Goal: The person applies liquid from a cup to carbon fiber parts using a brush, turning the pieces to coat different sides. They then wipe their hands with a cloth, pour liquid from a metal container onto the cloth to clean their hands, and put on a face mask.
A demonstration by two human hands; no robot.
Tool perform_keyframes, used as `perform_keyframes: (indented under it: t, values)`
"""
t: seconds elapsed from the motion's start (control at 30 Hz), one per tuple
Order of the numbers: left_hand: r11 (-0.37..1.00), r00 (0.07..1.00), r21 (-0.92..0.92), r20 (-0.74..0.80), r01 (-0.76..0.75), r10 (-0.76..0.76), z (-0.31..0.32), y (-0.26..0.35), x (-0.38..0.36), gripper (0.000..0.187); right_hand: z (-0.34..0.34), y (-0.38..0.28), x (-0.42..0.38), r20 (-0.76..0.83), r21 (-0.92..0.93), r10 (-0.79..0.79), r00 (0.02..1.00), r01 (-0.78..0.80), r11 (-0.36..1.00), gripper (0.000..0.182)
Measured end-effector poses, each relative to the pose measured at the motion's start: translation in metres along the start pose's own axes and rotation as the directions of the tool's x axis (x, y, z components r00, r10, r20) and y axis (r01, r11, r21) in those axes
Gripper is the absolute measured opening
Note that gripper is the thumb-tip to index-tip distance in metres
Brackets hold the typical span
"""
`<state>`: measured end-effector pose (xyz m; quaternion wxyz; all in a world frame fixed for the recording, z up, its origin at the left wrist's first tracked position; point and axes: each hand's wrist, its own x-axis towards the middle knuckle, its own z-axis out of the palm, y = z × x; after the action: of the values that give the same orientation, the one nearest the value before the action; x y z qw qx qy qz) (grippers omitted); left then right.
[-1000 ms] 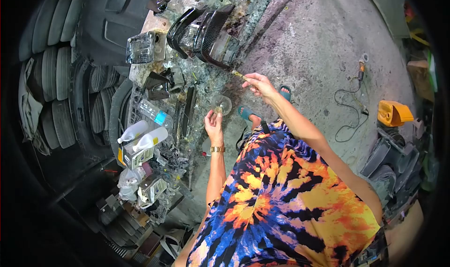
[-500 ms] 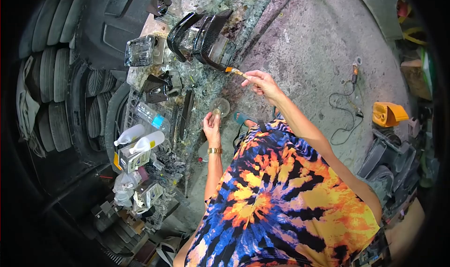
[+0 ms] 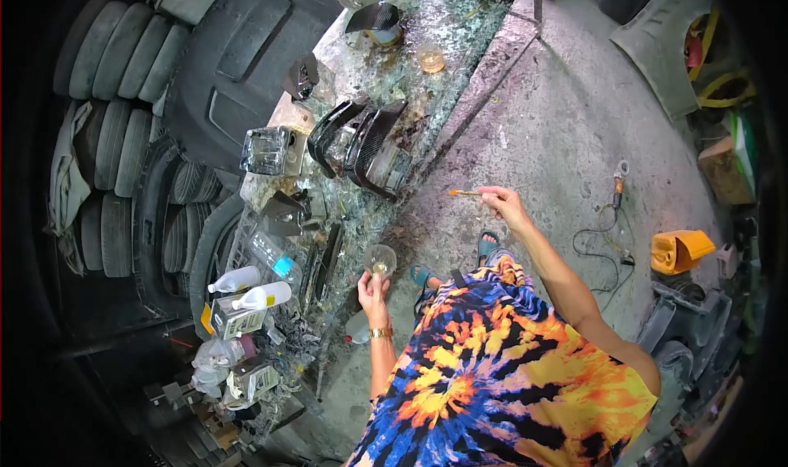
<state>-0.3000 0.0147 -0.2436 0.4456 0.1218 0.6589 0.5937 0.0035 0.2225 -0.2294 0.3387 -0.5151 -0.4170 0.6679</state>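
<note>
My left hand (image 3: 373,293) is closed on a clear plastic cup (image 3: 380,256), held beside the workbench edge. A small brush (image 3: 465,193) with an orange end sits in the closed fingers of my right hand (image 3: 504,207), above the concrete floor and apart from the bench. Nearest to the brush on the bench is a glossy black curved part (image 3: 366,157) with a woven carbon-fibre look. Another black curved part (image 3: 323,143) stands to its left. What the cup contains is hard to make out.
The stained workbench (image 3: 447,89) also carries a block wrapped in shiny film (image 3: 268,151), a clear bottle with a blue label (image 3: 275,258), white bottles (image 3: 264,295) and an amber-coloured tub (image 3: 430,58). A corded tool (image 3: 619,188) and an orange container (image 3: 681,252) lie right. Tyres (image 3: 115,147) are stacked left.
My right hand has drawn the brush away from the black curved part, to the right and back toward me. My left hand still holds the cup. The view has shifted, showing more of the bench's far end.
</note>
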Motion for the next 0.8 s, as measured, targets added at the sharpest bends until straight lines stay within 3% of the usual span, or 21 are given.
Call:
perform_keyframes:
  t: [0.27, 0.37, 0.43, 0.57, 0.8]
  values:
    - [0.997, 0.991, -0.073, -0.129, 0.026, -0.035, -0.022, 0.003, -0.038, 0.042, 0.039, -0.055, 0.093, -0.077, 0.268, -0.159, 0.984, 0.174, 0.948, 0.024]
    - [0.997, 0.984, -0.063, -0.172, 0.041, -0.051, -0.028, 0.006, -0.051, 0.047, 0.066, -0.07, 0.133, 0.022, 0.428, -0.188, 0.982, 0.161, 0.889, 0.023]
    - [0.997, 0.977, -0.055, -0.202, 0.054, -0.064, -0.026, 0.009, -0.058, 0.046, 0.081, -0.086, 0.147, 0.207, 0.492, -0.199, 0.958, 0.074, 0.867, 0.022]
    - [0.996, 0.97, 0.0, -0.23, 0.087, -0.085, -0.022, 0.011, -0.071, 0.041, 0.092, -0.082, 0.181, 0.331, 0.467, -0.16, 0.93, -0.014, 0.884, 0.021]
    - [0.994, 0.961, 0.051, -0.265, 0.101, -0.084, -0.021, 0.025, -0.077, 0.041, 0.057, -0.069, 0.217, 0.177, 0.467, -0.125, 0.976, 0.028, 0.884, 0.02]
